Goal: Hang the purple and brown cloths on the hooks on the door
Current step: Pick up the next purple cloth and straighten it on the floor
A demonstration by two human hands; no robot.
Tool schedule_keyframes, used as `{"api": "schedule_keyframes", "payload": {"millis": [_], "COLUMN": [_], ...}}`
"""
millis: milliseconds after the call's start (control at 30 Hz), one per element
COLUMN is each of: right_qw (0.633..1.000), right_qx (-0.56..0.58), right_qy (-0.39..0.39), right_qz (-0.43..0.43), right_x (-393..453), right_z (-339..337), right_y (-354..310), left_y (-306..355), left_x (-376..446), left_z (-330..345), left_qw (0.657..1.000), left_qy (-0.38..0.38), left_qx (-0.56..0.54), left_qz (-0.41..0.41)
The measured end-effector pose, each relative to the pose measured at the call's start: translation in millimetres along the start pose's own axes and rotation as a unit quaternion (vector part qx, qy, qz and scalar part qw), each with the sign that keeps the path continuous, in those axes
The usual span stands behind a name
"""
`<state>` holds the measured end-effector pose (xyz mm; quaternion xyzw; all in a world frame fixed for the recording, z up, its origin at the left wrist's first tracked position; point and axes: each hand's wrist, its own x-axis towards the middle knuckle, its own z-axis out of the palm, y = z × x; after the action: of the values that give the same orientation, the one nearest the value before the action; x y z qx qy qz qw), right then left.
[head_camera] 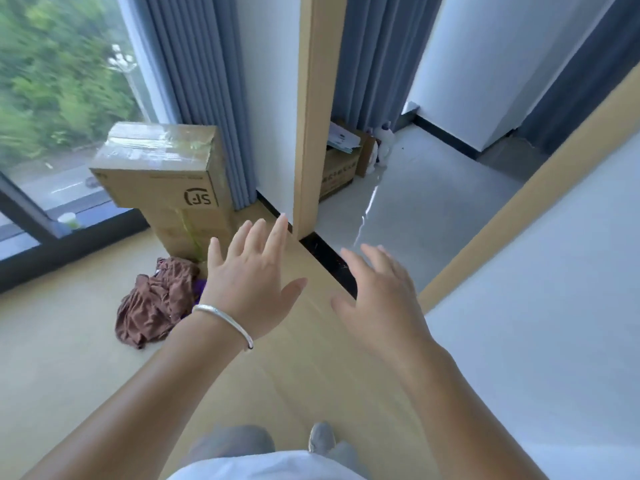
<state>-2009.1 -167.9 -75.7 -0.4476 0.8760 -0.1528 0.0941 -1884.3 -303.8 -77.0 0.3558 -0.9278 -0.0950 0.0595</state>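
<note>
Reaching forward, the bare left hand [247,275] with its silver bangle and the bare right hand [375,299] hover with fingers spread wide, holding nothing. The crumpled brown cloth [152,303] lies on the pale wooden floor [62,358] at nine o'clock of the left hand, covering the purple cloth [200,287] (only a sliver shows), beside stacked cardboard boxes [162,168]. No hooks are visible.

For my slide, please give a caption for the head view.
Both open hands, left hand and right hand, reach toward brown cloth on floor.
</note>
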Motion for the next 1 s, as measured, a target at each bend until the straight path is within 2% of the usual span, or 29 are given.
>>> {"api": "schedule_keyframes", "payload": {"millis": [167,333,500,733,1000], "right_qw": [0.991,0.969,0.948,0.933,0.927], "right_qx": [0.005,0.004,-0.014,-0.053,-0.122], "right_qy": [-0.043,-0.087,-0.12,-0.165,-0.193], "right_qz": [-0.127,-0.23,-0.296,-0.314,-0.298], "right_x": [67.5,115.0,159.9,227.8,317.4], "right_z": [4.8,25.7,55.8,95.7,150.2], "right_y": [-16.4,-58.1,-110.3,-176.0,-222.1], "left_y": [-22.8,-65.6,-121.2,-216.8,-326.4], "left_x": [12.2,10.2,9.9,43.2,105.4], "left_z": [-4.2,-9.8,-7.6,11.2,52.4], "left_qw": [0.989,0.964,0.938,0.915,0.911], "left_qy": [0.027,0.035,0.002,-0.022,-0.068], "left_qx": [0.012,0.023,0.029,-0.018,-0.038], "left_qz": [-0.142,-0.262,-0.345,-0.403,-0.405]}}
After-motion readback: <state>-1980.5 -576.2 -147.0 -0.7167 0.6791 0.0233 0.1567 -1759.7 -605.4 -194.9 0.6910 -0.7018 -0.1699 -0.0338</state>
